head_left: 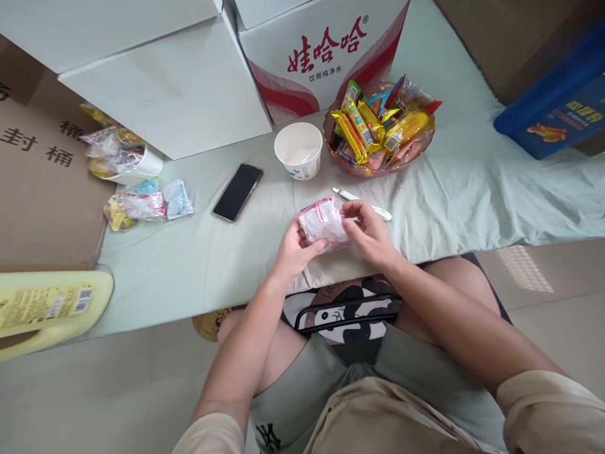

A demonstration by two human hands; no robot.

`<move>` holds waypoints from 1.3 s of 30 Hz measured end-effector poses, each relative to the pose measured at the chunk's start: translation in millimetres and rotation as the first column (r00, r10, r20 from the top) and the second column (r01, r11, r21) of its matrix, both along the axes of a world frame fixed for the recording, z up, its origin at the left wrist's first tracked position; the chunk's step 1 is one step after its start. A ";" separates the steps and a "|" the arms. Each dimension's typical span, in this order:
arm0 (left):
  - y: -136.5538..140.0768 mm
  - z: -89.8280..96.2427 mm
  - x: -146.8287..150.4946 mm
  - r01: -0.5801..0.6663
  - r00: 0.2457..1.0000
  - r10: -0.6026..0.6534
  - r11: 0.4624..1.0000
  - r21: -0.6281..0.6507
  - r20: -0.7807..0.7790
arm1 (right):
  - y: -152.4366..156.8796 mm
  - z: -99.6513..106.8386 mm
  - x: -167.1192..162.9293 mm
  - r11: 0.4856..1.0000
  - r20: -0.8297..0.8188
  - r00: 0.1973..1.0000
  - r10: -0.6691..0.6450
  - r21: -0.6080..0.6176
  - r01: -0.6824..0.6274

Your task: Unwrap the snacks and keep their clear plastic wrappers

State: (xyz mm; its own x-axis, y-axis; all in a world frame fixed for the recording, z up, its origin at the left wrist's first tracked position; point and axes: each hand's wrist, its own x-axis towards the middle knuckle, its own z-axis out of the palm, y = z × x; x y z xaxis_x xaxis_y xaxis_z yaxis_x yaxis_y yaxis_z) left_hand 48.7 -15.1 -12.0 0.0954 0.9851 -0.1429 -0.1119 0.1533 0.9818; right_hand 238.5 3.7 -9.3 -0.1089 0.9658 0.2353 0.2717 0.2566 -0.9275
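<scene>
My left hand is closed around a small packet wrapped in crinkled clear plastic with pink edges, its thumb across the front. At the packet's right edge is my right hand, fingers bent and pinching the wrapping; the fingertips are partly hidden. Just behind that hand a white utility knife lies on the pale green cloth. A white paper cup with clear plastic inside stands beyond the packet. To its right is a pinkish glass bowl heaped with wrapped snacks.
A black phone lies left of the cup. Further left are wrapped packets and a filled white tub. White cartons stand behind. A yellow jug is at the left edge, a blue container at the right.
</scene>
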 end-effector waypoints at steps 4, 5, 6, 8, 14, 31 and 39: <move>10.4 -1.8 -24.1 -0.238 0.968 0.243 0.967 0.090 -0.057 | 13.0 4.2 20.4 0.967 0.455 0.859 -0.235 0.200 0.159; 13.5 -3.0 -30.6 -0.302 0.949 0.310 0.947 0.107 -0.067 | 16.2 3.8 25.3 0.960 0.562 0.780 -0.274 0.207 0.188; 16.5 -4.5 -36.5 -0.356 0.928 0.366 0.927 0.116 -0.072 | 18.9 2.9 29.5 0.959 0.647 0.709 -0.282 0.191 0.208; 21.2 -7.1 -45.3 -0.428 0.897 0.436 0.897 0.112 -0.067 | 22.3 0.7 35.2 0.968 0.740 0.630 -0.237 0.127 0.215; 23.6 -7.4 -42.0 -0.432 0.893 0.446 0.889 0.154 -0.066 | 10.9 5.6 21.5 0.991 0.393 0.910 0.132 -0.048 -0.123; 24.0 0.4 -31.8 -0.415 0.909 0.406 0.904 0.103 0.094 | 0.7 14.0 -4.9 0.952 0.297 0.911 0.285 -0.195 -0.234; 27.2 0.4 -59.1 -0.440 0.890 0.455 0.878 0.187 -0.042 | 9.5 10.0 11.8 0.996 0.487 0.873 -0.015 -0.068 0.056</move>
